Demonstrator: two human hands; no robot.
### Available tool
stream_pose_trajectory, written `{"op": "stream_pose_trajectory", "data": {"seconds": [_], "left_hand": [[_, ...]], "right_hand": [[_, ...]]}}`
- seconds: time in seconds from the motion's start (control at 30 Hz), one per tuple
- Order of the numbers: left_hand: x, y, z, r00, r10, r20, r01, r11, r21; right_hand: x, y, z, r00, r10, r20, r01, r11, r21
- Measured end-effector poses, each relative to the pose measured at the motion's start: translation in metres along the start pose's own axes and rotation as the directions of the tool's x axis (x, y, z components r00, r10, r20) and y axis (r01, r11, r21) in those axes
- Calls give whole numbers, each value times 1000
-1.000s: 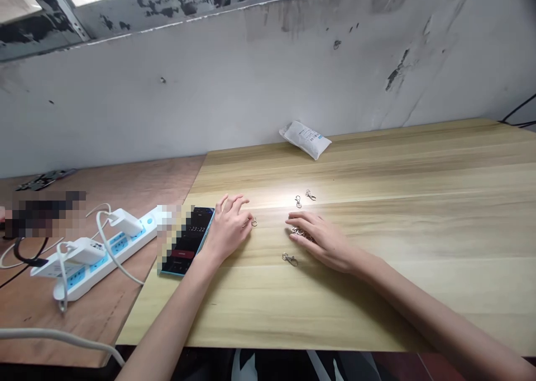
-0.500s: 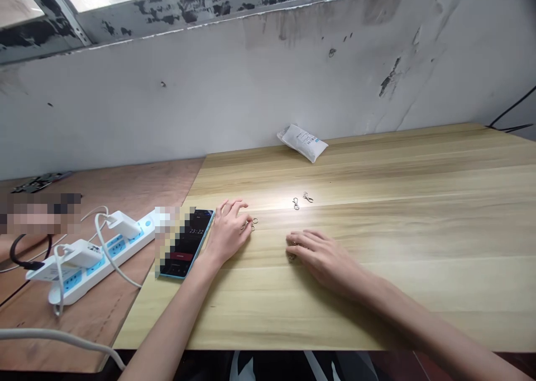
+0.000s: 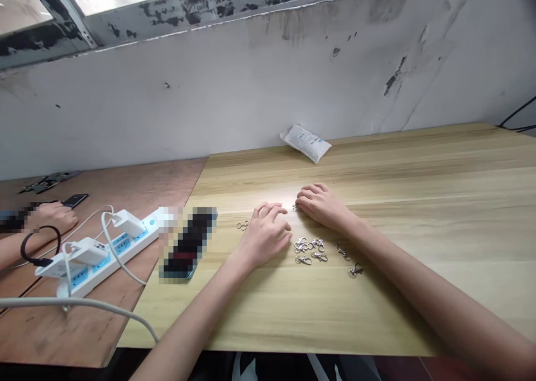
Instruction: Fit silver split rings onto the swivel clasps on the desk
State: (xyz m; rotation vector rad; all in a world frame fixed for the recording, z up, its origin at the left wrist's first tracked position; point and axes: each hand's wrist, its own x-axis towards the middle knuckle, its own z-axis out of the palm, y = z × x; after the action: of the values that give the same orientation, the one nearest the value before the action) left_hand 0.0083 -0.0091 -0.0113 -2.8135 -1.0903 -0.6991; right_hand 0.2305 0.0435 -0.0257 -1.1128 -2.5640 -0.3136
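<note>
My right hand (image 3: pixel 321 206) rests on the wooden table with its fingers bent and close together. A small metal lobster clasp (image 3: pixel 295 207) shows at its fingertips; the rest is hidden under the fingers. My left hand (image 3: pixel 268 233) hovers low over the table, fingers apart and slightly curled, with nothing visible in it. Just right of it lies a loose group of silver lobster clasps (image 3: pixel 302 246), several in number. Apart from them, nearer my right forearm, are a single clasp (image 3: pixel 342 252) and another clasp (image 3: pixel 355 271). A few small metal rings (image 3: pixel 243 225) lie left of my left hand.
A phone (image 3: pixel 188 247), partly blurred out, lies at the left of the table. Beyond it a white power strip (image 3: pixel 113 252) with plugged chargers and cables sits on a brown table (image 3: pixel 167 185). A white packet (image 3: pixel 307 142) lies by the wall. Another person's hand (image 3: pixel 54 216) is at far left.
My left hand has moved right, away from the phone and rings. My right hand has moved up over the two farther clasps, uncovering the group of clasps.
</note>
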Motion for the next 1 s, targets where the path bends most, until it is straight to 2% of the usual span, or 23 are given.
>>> {"op": "stream_pose_trajectory", "data": {"seconds": [0.13, 0.23, 0.3, 0.37, 0.43, 0.5, 0.57, 0.77, 1.0], "left_hand": [[14, -18, 2, 986, -164, 8, 165, 986, -40], [19, -25, 5, 974, -225, 6, 225, 970, -94], [19, -26, 6, 969, -246, -26, 240, 961, -135], [18, -26, 6, 961, -265, -74, 249, 953, -171], [16, -26, 5, 951, -286, -118, 259, 944, -203], [15, -27, 4, 943, -301, -144, 263, 936, -232], [15, -28, 2, 938, -308, -157, 263, 931, -253], [15, -27, -2, 935, -310, -171, 261, 930, -259], [14, -26, -4, 939, -224, -261, 173, 963, -205]], "right_hand": [[5, -16, -3, 999, 45, -25, -44, 997, 57], [8, -27, -5, 977, 207, -48, -182, 933, 312], [11, -34, -7, 951, 310, -2, -262, 808, 527], [12, -41, -9, 928, 367, 68, -304, 638, 708], [13, -46, -11, 908, 399, 126, -318, 465, 826], [13, -48, -11, 898, 411, 159, -318, 355, 879], [13, -49, -10, 897, 409, 168, -314, 322, 893], [10, -45, -10, 890, 425, 168, -319, 316, 893], [9, -49, -16, 890, 415, 188, -304, 233, 924]]}}
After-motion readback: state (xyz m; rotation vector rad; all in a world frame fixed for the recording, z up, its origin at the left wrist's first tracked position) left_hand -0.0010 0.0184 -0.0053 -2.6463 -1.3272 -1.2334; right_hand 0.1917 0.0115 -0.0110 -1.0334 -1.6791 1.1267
